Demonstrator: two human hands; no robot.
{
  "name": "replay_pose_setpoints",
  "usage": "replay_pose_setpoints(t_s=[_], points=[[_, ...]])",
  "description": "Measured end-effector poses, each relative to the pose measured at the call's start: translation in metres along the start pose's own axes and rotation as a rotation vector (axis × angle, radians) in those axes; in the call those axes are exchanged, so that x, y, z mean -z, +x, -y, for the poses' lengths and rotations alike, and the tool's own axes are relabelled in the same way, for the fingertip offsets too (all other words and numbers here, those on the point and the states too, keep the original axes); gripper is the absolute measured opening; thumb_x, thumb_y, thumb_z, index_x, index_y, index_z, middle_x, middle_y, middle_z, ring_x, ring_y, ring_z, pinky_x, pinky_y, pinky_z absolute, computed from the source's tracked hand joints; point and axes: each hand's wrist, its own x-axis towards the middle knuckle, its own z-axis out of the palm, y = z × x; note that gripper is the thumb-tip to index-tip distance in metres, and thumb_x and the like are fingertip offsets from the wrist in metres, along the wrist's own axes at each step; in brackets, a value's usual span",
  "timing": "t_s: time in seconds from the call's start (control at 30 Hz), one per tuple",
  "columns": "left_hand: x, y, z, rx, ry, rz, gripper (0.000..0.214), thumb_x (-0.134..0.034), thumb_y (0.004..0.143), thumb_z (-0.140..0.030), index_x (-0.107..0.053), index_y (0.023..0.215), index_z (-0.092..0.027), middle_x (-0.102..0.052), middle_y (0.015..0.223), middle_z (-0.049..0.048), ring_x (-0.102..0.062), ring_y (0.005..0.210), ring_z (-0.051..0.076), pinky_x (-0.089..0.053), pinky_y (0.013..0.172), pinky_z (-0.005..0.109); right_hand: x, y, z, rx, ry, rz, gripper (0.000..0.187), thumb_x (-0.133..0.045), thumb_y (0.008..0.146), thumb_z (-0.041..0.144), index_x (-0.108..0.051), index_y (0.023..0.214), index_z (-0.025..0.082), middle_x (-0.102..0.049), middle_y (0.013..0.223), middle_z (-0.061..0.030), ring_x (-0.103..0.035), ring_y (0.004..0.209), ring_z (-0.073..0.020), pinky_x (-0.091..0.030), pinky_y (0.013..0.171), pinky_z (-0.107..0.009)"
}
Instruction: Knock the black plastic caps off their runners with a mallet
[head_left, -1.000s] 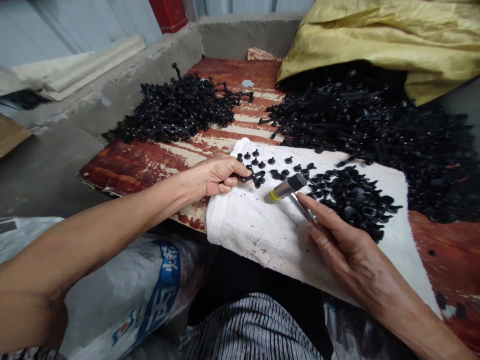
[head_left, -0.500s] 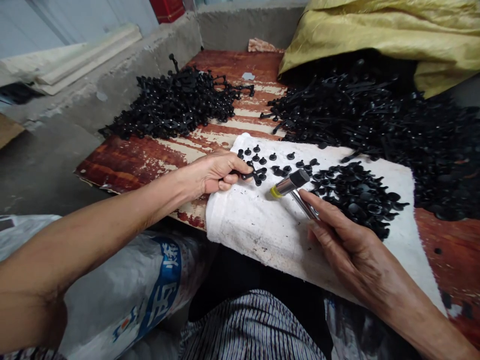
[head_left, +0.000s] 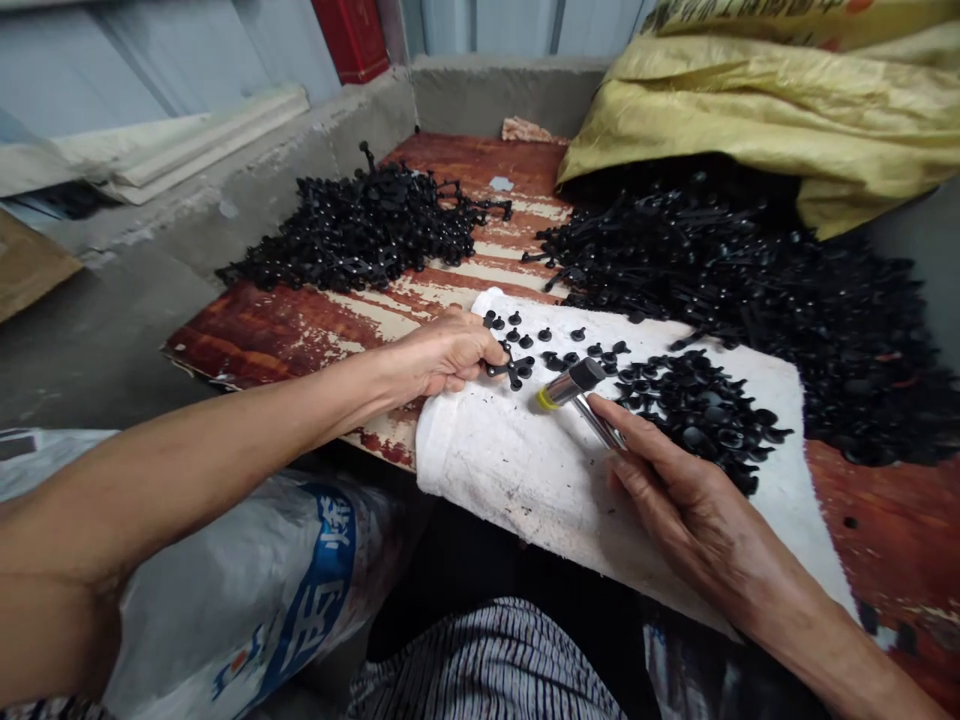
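Edging nearer the small hammer (head_left: 570, 388) gripped in our right hand (head_left: 690, 500), our left hand (head_left: 446, 352) pinches a light, stiff-looking black plastic runner (head_left: 512, 368) by its stem, just above the white cloth (head_left: 525, 490).

The left hand (head_left: 442, 352) pinches a black plastic sprue (head_left: 511, 368) over a white cloth (head_left: 510, 480). The right hand (head_left: 690, 500) grips a small hammer (head_left: 571, 390) beside a heap of black caps (head_left: 697, 420).

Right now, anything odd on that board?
Mostly wear: the red-painted board is peeling in pale strips. A small pale scrap also lies alone on it, just beyond the left heap of black plastic parts. I can't tell what the scrap is.
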Motion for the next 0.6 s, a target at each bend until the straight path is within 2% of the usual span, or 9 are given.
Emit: replay_pose_setpoints(t_s=[0.17,0.27,0.33,0.5,0.57,0.6], points=[[-0.003,-0.006,-0.006,-0.016,0.113,-0.038,0.032,-0.062,0.068,0.003,-0.044,0.051,-0.018,-0.038,0.036,-0.0050,-0.022,0.028,0.001,-0.006,0.036,0.020,0.006,0.020,0.006,0.065,-0.065,-0.114,0.050,-0.042,0.093,0.021,-0.053,0.141,0.010,-0.074,0.082,-0.0084,-0.064,0.055,-0.0147,-0.056,0.056,-0.026],[-0.002,-0.003,-0.005,-0.017,0.157,-0.049,0.033,-0.062,0.067,0.000,-0.042,0.050,-0.020,-0.033,0.035,-0.0064,-0.022,0.029,0.002,-0.008,0.037,0.021,0.009,0.031,0.009,0.109,-0.115,-0.074,0.052,-0.042,0.091,0.017,-0.053,0.141,0.009,-0.076,0.099,-0.0134,-0.070,0.066,-0.0180,-0.059,0.067,-0.032],[-0.001,-0.001,-0.003,-0.022,0.170,-0.040,0.033,-0.062,0.067,-0.001,-0.041,0.050,-0.020,-0.031,0.035,-0.0067,-0.023,0.030,0.004,-0.008,0.037,0.021,0.011,0.035,0.013,0.133,-0.133,-0.050,0.051,-0.041,0.090,0.015,-0.055,0.139,0.007,-0.076,0.096,-0.0139,-0.072,0.071,-0.0206,-0.060,0.069,-0.035],[0.000,-0.003,-0.003,-0.010,0.146,-0.014,0.033,-0.062,0.069,-0.003,-0.040,0.052,-0.021,-0.031,0.035,-0.0072,-0.021,0.030,0.004,-0.007,0.037,0.022,0.010,0.035,0.018,0.190,-0.124,-0.264,0.052,-0.041,0.094,0.017,-0.049,0.142,0.001,-0.072,0.085,-0.0135,-0.073,0.078,-0.0223,-0.060,0.079,-0.039],[-0.002,-0.005,-0.004,0.001,0.147,-0.027,0.032,-0.062,0.069,-0.002,-0.041,0.052,-0.020,-0.034,0.036,-0.0062,-0.023,0.030,0.003,-0.008,0.037,0.022,0.007,0.035,0.014,0.208,-0.175,-0.216,0.053,-0.038,0.092,0.015,-0.049,0.143,0.001,-0.072,0.080,-0.0133,-0.073,0.077,-0.0238,-0.060,0.078,-0.040],[-0.002,-0.006,-0.005,0.004,0.146,-0.034,0.032,-0.061,0.069,-0.001,-0.041,0.052,-0.019,-0.036,0.036,-0.0058,-0.024,0.030,0.003,-0.008,0.037,0.022,0.006,0.036,0.013,0.224,-0.201,-0.153,0.054,-0.037,0.090,0.013,-0.051,0.141,0.001,-0.071,0.076,-0.0130,-0.073,0.073,-0.0244,-0.061,0.074,-0.040]])
